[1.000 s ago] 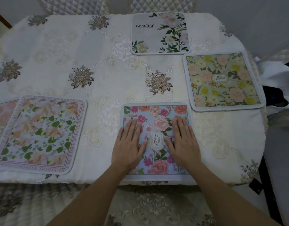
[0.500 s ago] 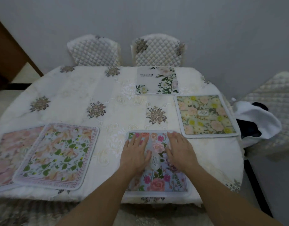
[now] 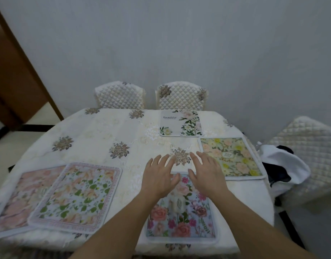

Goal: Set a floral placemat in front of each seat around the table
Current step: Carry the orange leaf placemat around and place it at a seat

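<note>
On the cloth-covered desk (image 3: 86, 139), a blue rose-print placemat (image 3: 181, 227) lies at the near edge, a yellow-flowered placemat (image 3: 232, 157) at the right edge, a white "Beautiful" placemat (image 3: 180, 123) at the far edge. At the near left corner, a green-leafed placemat (image 3: 77, 195) overlaps a pink placemat (image 3: 20, 199) on its right side.

Five placemats lie on the tabletop (image 3: 97, 131). One white mat (image 3: 179, 123) is at the far edge, one yellow mat (image 3: 231, 157) at the right edge and one blue mat (image 3: 181, 221) at the near edge. Two are at the near left corner, a leafy mat (image 3: 77, 195) overlapping a pink mat (image 3: 26, 193).

There are three quilted chairs: a far left chair (image 3: 119, 96) and a far right chair (image 3: 181, 96) by the far edge, and a side chair (image 3: 306, 144) by the right edge.

One cloth bundle (image 3: 284, 165) sits on the side chair.

Two hands are over the tabletop, a left hand (image 3: 157, 176) and a right hand (image 3: 207, 174).
</note>
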A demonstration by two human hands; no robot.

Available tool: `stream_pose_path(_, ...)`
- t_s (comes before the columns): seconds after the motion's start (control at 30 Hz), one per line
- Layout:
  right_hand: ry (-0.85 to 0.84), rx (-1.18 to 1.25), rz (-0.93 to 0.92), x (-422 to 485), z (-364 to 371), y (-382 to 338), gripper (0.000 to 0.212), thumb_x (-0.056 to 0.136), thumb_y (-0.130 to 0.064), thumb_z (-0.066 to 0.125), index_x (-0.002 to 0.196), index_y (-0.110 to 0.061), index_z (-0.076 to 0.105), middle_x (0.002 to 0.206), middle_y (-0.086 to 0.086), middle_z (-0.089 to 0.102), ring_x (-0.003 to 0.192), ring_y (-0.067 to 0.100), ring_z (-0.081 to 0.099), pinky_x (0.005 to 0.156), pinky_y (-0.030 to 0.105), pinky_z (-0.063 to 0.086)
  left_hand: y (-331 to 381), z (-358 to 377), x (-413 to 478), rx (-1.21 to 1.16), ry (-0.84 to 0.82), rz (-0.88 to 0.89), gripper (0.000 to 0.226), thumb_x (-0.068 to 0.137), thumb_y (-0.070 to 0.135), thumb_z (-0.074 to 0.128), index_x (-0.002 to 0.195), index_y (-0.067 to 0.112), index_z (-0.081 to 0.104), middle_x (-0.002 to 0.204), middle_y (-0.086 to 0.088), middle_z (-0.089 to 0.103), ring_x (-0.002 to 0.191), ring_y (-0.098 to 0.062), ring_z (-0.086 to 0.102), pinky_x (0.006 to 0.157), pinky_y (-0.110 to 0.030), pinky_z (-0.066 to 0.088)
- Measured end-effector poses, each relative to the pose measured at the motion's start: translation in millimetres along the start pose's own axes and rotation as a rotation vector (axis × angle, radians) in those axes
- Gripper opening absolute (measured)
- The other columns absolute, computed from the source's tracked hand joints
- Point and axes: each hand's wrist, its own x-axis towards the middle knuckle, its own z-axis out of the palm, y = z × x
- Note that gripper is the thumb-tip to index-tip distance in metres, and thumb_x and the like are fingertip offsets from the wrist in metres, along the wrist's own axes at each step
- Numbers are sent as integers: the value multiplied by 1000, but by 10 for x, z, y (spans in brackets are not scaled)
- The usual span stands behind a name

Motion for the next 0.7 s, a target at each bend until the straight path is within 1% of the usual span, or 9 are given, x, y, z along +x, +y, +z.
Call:
stream_pose_path(0.07,12,-8,-14,-29,-31,-31,55,86,-40,61,135,-17,52,129,9,59,121,30,54,100,48,45,-20,-36,-47,9,21,-14,68,89,59,29,148,25,38,149,-2,46,137,-26,41,114,-46,32)
stream_pose_path(0.13,12,-13,-30,-61,-48,-60,53,85,-40,63,132,-17,53,126,9,61,119,30,55,98,48,46,-39,-71,-113,19,20,-28,68,89,58,29,148,25,36,151,-1,44,138,-26,40,114,-46,30)
stream_pose_path(0.23,-2,-4,-56,-78,-45,-126,52,86,-41,61,132,-19,53,128,8,60,121,29,54,100,47,45,-101,-129,-227,20,7,-80,66,91,56,33,150,25,32,154,-1,39,141,-25,35,117,-45,26)
stream_pose_path(0.33,-15,31,-139,-56,-9,-235,52,87,-42,58,133,-19,52,130,6,58,123,27,52,101,45,43,-173,-197,-396,32,27,-153,66,93,57,35,150,25,31,154,-1,39,141,-25,35,116,-45,26)
stream_pose_path(0.4,-25,58,-185,-49,37,-330,52,88,-42,56,135,-19,51,132,8,57,125,28,51,103,46,42,-215,-235,-509,36,23,-198,66,93,58,35,150,24,32,153,-2,39,140,-26,36,115,-45,28)
stream_pose_path(0.53,-55,139,-301,-89,138,-699,54,89,-40,58,137,-17,51,132,10,58,122,31,53,102,49,42,-336,-270,-908,83,-5,-338,65,93,59,34,149,25,32,152,-1,41,139,-26,36,113,-45,31)
stream_pose_path(0.63,-106,175,-407,-188,207,-1056,56,91,-42,53,141,-19,47,137,10,54,127,30,49,105,48,40,-468,-304,-1301,113,8,-441,64,91,58,34,145,24,39,147,-2,48,133,-26,44,108,-44,38)
stream_pose_path(0.7,-127,187,-474,-234,241,-1311,56,90,-44,53,140,-19,48,135,9,56,126,30,50,104,47,41,-585,-380,-1568,125,30,-515,64,89,58,34,142,24,43,144,-2,52,130,-25,48,106,-44,41)
